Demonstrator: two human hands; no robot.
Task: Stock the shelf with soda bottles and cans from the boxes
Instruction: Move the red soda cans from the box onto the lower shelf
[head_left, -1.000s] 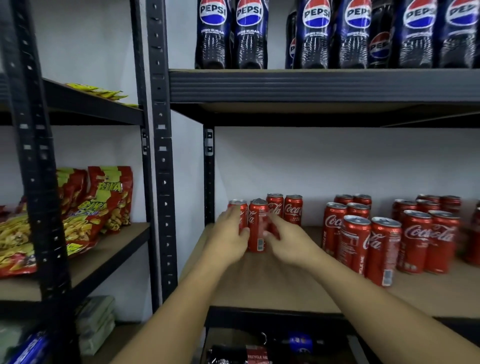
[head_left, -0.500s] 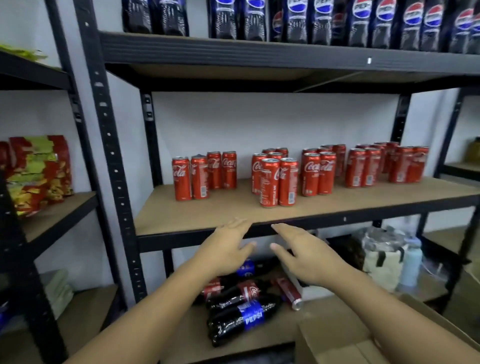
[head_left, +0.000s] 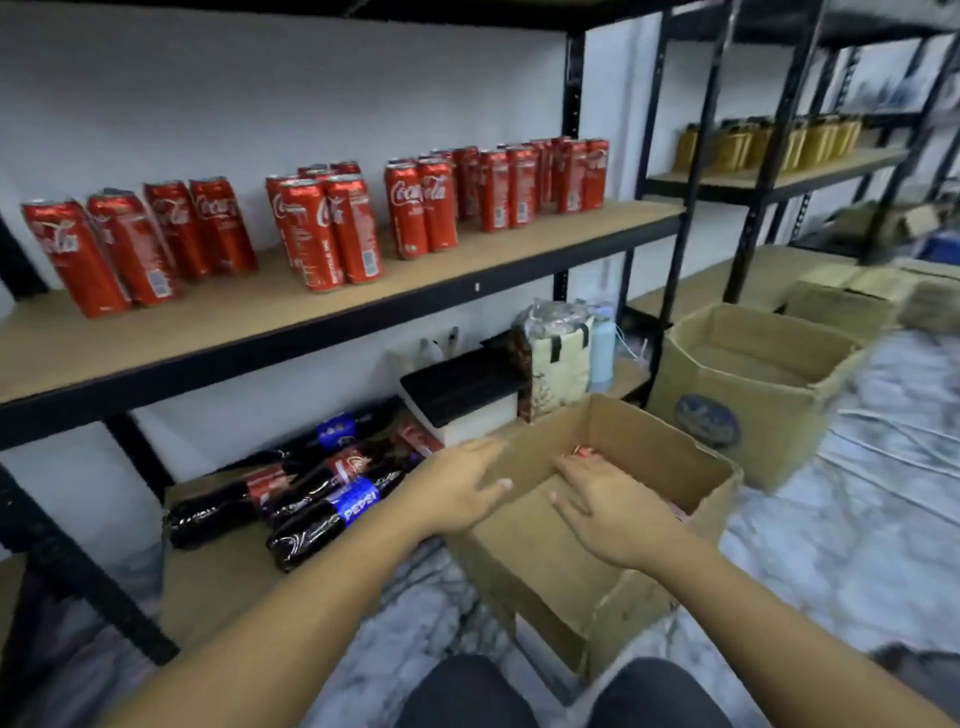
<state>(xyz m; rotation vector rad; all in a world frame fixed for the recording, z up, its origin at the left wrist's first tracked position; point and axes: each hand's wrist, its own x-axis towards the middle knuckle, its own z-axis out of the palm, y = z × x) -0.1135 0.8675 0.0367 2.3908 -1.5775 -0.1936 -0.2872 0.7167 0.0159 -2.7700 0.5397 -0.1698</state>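
Left hand (head_left: 462, 488) and right hand (head_left: 608, 512) are held flat-fingered and empty over the box (head_left: 649, 452) at lower centre, likely for the red can (head_left: 587, 451) inside; stocked cans (head_left: 322, 234) are grouped on the shelf (head_left: 234, 322), upper left.

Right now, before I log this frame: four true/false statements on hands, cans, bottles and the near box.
1. The left hand and the right hand both hold nothing. True.
2. The Coca-Cola cans on the middle shelf lie on their sides. False: they stand upright.
3. The soda bottles lie on their sides on the bottom shelf. True.
4. The nearest cardboard box is taped shut. False: it is open, and the right hand is over its opening.
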